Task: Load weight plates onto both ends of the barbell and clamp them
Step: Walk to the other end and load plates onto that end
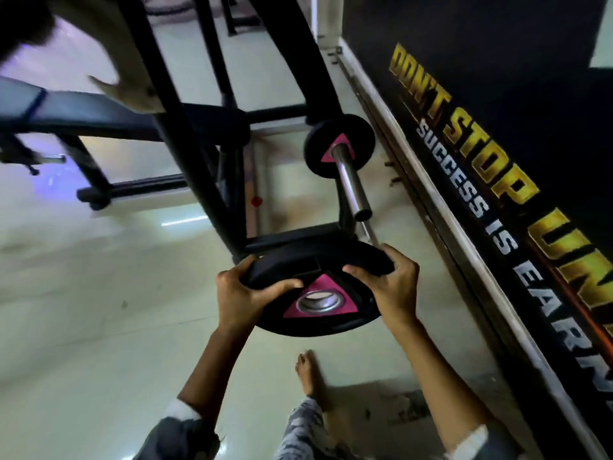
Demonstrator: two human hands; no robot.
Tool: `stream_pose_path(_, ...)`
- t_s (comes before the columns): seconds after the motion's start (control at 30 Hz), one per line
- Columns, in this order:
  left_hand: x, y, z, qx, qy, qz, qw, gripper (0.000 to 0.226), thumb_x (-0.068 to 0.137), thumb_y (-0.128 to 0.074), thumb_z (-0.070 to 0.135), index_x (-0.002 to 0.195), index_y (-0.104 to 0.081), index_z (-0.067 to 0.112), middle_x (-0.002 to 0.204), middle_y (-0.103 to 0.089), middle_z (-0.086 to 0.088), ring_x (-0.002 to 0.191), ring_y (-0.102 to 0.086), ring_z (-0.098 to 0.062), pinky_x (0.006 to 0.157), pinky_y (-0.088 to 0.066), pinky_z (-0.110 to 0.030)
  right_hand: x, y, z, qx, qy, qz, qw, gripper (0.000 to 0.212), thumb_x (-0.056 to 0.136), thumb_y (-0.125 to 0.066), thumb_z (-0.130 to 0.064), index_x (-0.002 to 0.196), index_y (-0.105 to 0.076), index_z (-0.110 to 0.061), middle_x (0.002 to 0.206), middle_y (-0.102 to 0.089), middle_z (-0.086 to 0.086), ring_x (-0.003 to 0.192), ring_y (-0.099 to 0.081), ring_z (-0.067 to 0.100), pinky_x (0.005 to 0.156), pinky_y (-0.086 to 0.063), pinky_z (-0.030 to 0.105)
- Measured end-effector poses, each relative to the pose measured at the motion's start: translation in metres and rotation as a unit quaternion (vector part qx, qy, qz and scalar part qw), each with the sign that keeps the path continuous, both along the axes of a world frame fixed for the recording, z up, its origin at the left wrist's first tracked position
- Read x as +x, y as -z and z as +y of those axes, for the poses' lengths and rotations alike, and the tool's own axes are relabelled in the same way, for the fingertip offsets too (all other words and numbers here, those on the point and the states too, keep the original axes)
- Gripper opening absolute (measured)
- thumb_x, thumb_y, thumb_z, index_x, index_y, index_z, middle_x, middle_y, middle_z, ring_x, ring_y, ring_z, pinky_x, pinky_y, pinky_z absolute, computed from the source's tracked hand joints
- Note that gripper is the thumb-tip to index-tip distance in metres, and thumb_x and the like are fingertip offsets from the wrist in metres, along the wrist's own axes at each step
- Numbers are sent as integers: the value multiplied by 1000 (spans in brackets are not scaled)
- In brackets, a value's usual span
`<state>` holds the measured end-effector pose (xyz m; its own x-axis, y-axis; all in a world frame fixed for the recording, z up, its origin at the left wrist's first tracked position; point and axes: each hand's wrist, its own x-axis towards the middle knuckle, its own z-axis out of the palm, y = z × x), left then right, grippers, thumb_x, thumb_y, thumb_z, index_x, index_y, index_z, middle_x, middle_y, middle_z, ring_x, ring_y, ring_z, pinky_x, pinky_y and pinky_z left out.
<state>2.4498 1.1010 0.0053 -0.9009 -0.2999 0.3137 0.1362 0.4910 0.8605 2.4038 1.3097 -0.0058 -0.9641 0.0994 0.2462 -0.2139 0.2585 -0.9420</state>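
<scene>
I hold a black weight plate (292,260) with a pink triangle and a steel-ringed centre hole, tilted, at waist height. My left hand (242,293) grips its left rim, thumb over the face. My right hand (391,283) grips its right rim. Just beyond the plate, the chrome barbell sleeve (351,184) points toward me, its open end above the plate's far edge. A smaller black plate (316,142) with the same pink triangle sits on that sleeve, pushed to the inner end. No clamp is visible.
The black rack frame (185,127) slants across the left and centre, with a dark padded bench (83,111) behind it. A dark wall (497,127) with yellow and white lettering runs close along the right. My bare foot (308,376) stands on the pale tiled floor.
</scene>
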Motion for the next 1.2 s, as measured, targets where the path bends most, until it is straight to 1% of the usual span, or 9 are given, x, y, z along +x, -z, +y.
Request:
stream_pose_path(0.1,61,-54,-36,-15,-73,31,997,59,46,-69,78,54,-47,24,47,-50,16,48,-39,8,47,-33,-13,41,-58,-46,2,-40,59,997,59,50,-63,-80,61,-61,-22,56,-64,-13,56,-60,4,55,-53,26)
stream_pose_path(0.17,94,-84,-63,-17,-121,50,991,71,43,-68,81,53,-45,15,51,-46,12,50,-32,3,45,-31,-23,64,-90,-77,-5,-60,93,994,58,50,-57,-83,53,-50,-26,45,-54,-16,49,-53,-2,47,-38,9)
stream_pose_path(0.27,147,-127,-109,-30,-182,89,979,78,42,-69,82,60,-47,9,50,-37,7,55,-33,-7,47,-33,-32,98,-138,-129,-9,-105,134,985,67,52,-56,-84,51,-45,-18,41,-42,-14,44,-44,6,41,-31,17)
stream_pose_path(0.37,187,-160,-150,-38,-219,118,968,83,42,-68,81,55,-45,3,55,-33,-2,59,-31,-8,45,-34,-42,123,-173,-180,-10,-123,186,975,56,55,-57,-80,48,-28,-33,36,-37,-10,40,-41,2,40,-25,12)
stream_pose_path(0.6,209,-212,-265,-43,-186,151,970,40,46,-78,54,48,-49,26,44,-40,15,49,-32,6,45,-30,-19,147,-209,-303,-24,-109,159,981,75,49,-62,-77,56,-51,-3,48,-53,5,47,-46,20,45,-41,39)
stream_pose_path(0.77,170,-220,-321,-46,-123,146,980,74,46,-75,72,58,-53,2,56,-41,6,56,-37,-5,48,-37,-34,138,-214,-343,-45,-46,154,986,52,53,-67,-70,48,-39,-26,42,-45,-12,44,-38,4,46,-33,31)
stream_pose_path(0.9,143,-223,-321,-25,-52,142,988,39,51,-85,45,57,-53,23,43,-47,19,47,-45,12,48,-32,-6,130,-217,-342,-39,23,127,991,65,48,-67,-73,61,-58,-11,54,-56,-9,53,-52,11,52,-46,37)
stream_pose_path(1.1,127,-211,-332,-20,-8,156,987,34,54,-80,48,64,-58,26,53,-57,26,49,-48,11,49,-34,-6,124,-218,-345,-16,51,143,988,75,50,-65,-78,66,-62,-4,62,-67,7,61,-63,25,58,-52,49)
stream_pose_path(1.2,127,-216,-334,-28,-2,167,986,37,51,-84,46,62,-56,24,46,-53,19,48,-47,11,47,-33,-5,126,-222,-347,-24,64,157,985,50,52,-70,-67,65,-63,-19,61,-65,-7,63,-64,18,60,-53,47)
